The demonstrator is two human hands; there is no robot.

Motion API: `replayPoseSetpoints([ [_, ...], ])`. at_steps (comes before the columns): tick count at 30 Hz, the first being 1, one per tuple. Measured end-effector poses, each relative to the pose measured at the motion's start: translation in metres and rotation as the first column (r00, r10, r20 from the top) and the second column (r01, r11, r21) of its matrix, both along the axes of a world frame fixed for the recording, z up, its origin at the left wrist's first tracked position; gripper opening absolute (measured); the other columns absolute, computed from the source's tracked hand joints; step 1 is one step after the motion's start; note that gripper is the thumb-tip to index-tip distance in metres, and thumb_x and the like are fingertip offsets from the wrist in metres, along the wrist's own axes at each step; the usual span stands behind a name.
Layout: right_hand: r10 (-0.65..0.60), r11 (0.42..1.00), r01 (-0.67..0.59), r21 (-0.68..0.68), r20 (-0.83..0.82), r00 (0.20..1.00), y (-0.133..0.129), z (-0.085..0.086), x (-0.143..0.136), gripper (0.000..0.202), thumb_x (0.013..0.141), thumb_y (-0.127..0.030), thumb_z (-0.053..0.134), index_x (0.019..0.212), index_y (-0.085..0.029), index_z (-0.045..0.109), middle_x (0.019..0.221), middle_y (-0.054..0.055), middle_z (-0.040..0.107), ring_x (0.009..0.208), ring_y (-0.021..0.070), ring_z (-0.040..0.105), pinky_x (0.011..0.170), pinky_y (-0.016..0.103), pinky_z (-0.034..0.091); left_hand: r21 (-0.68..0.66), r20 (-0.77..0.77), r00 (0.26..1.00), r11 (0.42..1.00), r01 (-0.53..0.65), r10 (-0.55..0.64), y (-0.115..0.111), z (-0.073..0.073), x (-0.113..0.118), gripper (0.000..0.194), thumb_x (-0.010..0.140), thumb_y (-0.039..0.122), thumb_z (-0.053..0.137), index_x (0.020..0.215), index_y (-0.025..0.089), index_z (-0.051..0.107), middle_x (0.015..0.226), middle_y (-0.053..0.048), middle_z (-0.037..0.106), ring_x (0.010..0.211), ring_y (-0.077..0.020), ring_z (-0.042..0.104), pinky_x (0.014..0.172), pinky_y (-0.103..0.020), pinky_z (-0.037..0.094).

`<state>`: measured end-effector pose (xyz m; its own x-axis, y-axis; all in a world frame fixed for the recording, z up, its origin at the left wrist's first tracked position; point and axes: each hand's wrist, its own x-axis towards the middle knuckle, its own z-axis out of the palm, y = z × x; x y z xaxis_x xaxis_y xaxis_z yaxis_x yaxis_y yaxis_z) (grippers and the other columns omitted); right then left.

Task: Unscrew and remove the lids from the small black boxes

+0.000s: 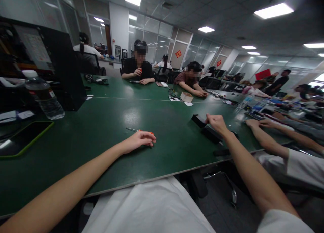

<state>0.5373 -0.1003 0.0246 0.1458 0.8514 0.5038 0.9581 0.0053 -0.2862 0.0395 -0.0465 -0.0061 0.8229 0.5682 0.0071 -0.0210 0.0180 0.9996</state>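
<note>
My left hand (140,140) rests on the green table with its fingers loosely bent and slightly apart. Just beyond it lies a screwdriver (132,129) with a thin metal shaft and an orange handle, partly hidden behind the hand. To the right, my right hand (217,124) is closed in a fist at a black box (212,134). Its fingertips seem to grip the box's edge, though the grip is mostly hidden. A black box-like part (198,120) juts out to the left of this fist.
On the left are a water bottle (45,96), a green-edged phone (26,138) and a black computer case (59,64). Across the green table (108,114), two people sit near a small open carton (186,97). Another person's hands (253,123) rest at the right.
</note>
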Motion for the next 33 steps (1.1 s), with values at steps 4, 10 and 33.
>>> replayPoseSetpoints([
  [4,0.004,1.000,-0.004,-0.021,0.031,1.000,-0.002,-0.021,-0.008,0.068,0.098,-0.061,0.032,0.047,-0.024,0.058,0.053,0.005,0.066,0.056,0.0194,0.065,0.066,0.031,0.048,-0.004,-0.004,1.000,1.000,-0.004,0.004,0.000,-0.002,0.000,0.029,0.081,0.037,0.078,0.100,0.015,0.074,0.101,-0.008,0.074,0.084,-0.0172,0.068,0.085,-0.032,0.053],
  [10,-0.046,0.999,0.045,0.018,0.074,0.996,-0.007,-0.023,-0.003,0.065,0.100,-0.054,0.029,0.049,-0.024,0.055,0.056,0.006,0.067,0.059,0.0190,0.065,0.066,0.031,0.045,-0.005,-0.009,1.000,1.000,0.011,-0.011,0.001,-0.001,0.000,0.028,0.082,0.035,0.077,0.101,0.014,0.074,0.103,-0.009,0.074,0.086,-0.0171,0.068,0.086,-0.032,0.052],
  [33,0.073,0.991,-0.083,0.106,0.094,0.993,-0.016,-0.007,0.010,0.055,0.102,-0.053,0.034,0.063,-0.023,0.059,0.067,0.007,0.066,0.068,0.0198,0.063,0.069,0.032,0.046,0.055,-0.047,0.997,0.997,0.058,-0.055,0.004,-0.004,-0.001,0.027,0.084,0.032,0.074,0.106,0.016,0.074,0.104,-0.007,0.073,0.090,-0.0178,0.068,0.090,-0.035,0.051],
])
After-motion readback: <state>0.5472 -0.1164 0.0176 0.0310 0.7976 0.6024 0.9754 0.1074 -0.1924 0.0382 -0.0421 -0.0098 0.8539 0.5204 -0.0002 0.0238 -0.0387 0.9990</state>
